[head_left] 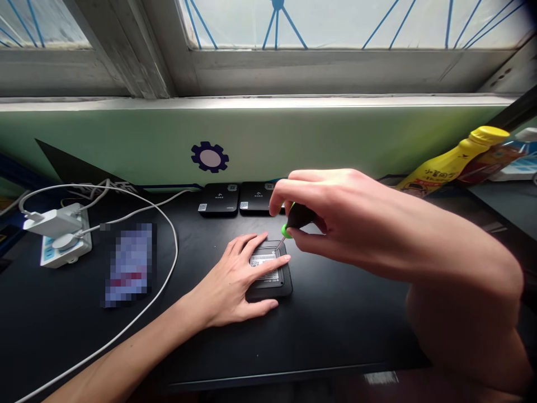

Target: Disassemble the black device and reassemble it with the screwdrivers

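A small black box-shaped device (286,284) lies on the table with its white printed label (272,273) facing up. My left hand (235,280) rests flat over its left side, fingers spread. The index finger crosses the label and the thumb lies along the near edge. In my right hand (335,215) is a screwdriver (300,217) with a black and green handle, pinched between thumb and fingers. Its thin shaft slants down to the device's far right corner, where the tip meets the casing. Whether a screw sits under the tip cannot be made out.
Behind the device stand more flat black boxes (218,200) in a row. At the left are a white power strip (67,246) with plugs, a long white cable (174,246) and a blurred-out bluish item (130,263). A yellow bottle (457,157) is at the right.
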Available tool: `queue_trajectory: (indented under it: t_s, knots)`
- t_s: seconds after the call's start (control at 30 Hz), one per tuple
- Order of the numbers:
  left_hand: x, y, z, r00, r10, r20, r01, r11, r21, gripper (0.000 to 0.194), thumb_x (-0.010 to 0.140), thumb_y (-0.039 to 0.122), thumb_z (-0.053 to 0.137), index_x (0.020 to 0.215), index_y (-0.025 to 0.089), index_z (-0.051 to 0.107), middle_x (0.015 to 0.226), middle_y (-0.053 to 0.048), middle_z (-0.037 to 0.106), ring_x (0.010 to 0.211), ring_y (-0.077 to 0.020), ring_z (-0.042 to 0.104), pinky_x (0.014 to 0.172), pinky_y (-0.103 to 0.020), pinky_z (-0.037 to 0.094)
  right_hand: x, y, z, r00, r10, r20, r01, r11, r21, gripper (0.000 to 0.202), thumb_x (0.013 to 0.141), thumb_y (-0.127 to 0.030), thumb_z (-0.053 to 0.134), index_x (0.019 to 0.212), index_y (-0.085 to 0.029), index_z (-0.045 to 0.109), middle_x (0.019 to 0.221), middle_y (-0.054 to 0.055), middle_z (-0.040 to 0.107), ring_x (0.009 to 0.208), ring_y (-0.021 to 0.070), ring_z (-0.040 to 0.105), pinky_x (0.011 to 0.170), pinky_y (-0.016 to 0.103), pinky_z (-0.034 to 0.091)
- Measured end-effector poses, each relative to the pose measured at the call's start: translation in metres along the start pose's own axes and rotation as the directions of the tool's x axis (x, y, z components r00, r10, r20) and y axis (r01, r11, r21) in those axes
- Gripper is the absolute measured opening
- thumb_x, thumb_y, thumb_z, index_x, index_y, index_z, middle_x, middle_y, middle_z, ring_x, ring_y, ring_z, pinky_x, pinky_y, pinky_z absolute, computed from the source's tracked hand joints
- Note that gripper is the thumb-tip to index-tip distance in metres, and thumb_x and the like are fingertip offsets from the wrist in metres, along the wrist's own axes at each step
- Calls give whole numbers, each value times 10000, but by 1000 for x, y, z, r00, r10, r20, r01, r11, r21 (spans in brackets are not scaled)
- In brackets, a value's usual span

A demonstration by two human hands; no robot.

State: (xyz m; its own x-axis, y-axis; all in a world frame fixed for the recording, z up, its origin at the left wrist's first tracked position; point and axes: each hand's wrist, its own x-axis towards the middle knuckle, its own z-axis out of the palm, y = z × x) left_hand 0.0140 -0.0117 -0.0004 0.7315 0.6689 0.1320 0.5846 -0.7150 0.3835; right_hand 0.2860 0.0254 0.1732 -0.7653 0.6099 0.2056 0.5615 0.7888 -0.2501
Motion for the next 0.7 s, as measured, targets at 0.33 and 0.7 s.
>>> queue_trajectory:
  t_s: [0.33,0.7]
  knots:
    - [4,0,-8,862,-131,-489,67,987,-146,145,1029,300,801,1148,231,757,1246,-91,783,1171,-279,723,1089,-466,540,4,-6,-7,985,77,-156,-72,997,42,191,980,-248,728,1170,-266,743,1085,8,774,915,202,669,864,340,481]
    - [8,-8,-4,778,-253,-575,101,954,-284,70,1027,294,856,1091,275,877,1008,-18,818,907,-207,714,895,-384,521,11,-13,-3,984,86,-157,-70,992,101,198,1008,-240,716,1203,-259,743,1143,14,797,925,205,693,835,332,483]
